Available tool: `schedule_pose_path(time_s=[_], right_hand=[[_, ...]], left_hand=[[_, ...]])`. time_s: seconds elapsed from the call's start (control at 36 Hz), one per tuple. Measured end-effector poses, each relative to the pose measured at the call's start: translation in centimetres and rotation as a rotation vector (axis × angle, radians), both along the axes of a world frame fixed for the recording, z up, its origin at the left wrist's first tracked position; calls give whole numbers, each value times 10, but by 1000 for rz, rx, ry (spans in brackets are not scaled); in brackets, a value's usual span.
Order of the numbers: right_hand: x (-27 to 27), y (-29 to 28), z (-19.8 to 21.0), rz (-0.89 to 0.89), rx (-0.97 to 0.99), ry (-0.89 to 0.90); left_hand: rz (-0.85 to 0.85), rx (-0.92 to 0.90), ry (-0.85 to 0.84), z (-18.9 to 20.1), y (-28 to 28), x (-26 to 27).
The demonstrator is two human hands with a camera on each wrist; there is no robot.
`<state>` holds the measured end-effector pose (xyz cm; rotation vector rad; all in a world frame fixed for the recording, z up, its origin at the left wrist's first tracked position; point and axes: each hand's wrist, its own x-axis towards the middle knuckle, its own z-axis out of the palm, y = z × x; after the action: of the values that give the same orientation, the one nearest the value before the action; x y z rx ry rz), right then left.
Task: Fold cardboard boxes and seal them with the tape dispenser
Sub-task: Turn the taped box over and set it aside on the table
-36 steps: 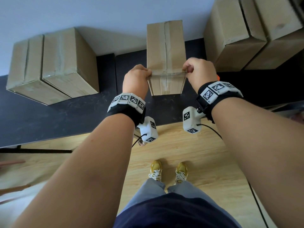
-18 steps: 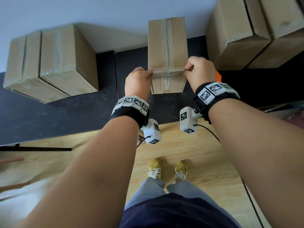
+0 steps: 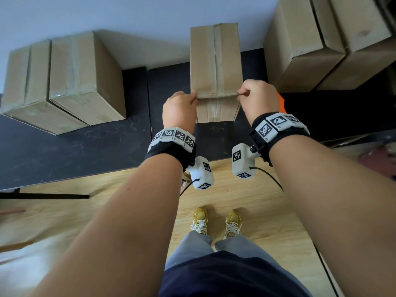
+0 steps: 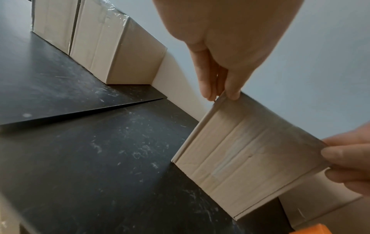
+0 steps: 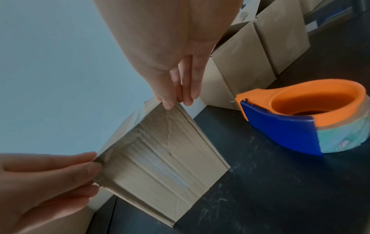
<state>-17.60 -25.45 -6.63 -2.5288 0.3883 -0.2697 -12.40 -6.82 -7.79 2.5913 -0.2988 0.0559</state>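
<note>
Nearest the camera, the left hand (image 3: 179, 109) and right hand (image 3: 258, 98) are seen closed in pinches on the two near top corners of the cardboard box (image 3: 216, 61), thumb and fingertips clamped on the taped edge. Compared with a moment ago, both hands are held slightly higher and farther forward, and the grip is unchanged (only a small shift is noted). The box is stood upright on the black table (image 3: 75, 151), close to the table's near edge, with bare tabletop left on either side. Just right of it, the orange and blue tape dispenser (image 5: 304, 117) is laid. Farther back, sealed boxes (image 3: 64, 82) are lined against the wall.
</note>
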Motion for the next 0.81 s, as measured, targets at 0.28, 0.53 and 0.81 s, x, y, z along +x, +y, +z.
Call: schedule_pose_path(time_s=[0.28,0.53,0.81], right_hand=[[9,7,-6,-15,-75,18],[13,24,-1,-88,-45,75],[26,19,4,12,-242,134]], left_hand=[[-46,188,-25,1,-4,11],[-32,228,-75,-4,-5,7],[-1,167,-57,0,-7,5]])
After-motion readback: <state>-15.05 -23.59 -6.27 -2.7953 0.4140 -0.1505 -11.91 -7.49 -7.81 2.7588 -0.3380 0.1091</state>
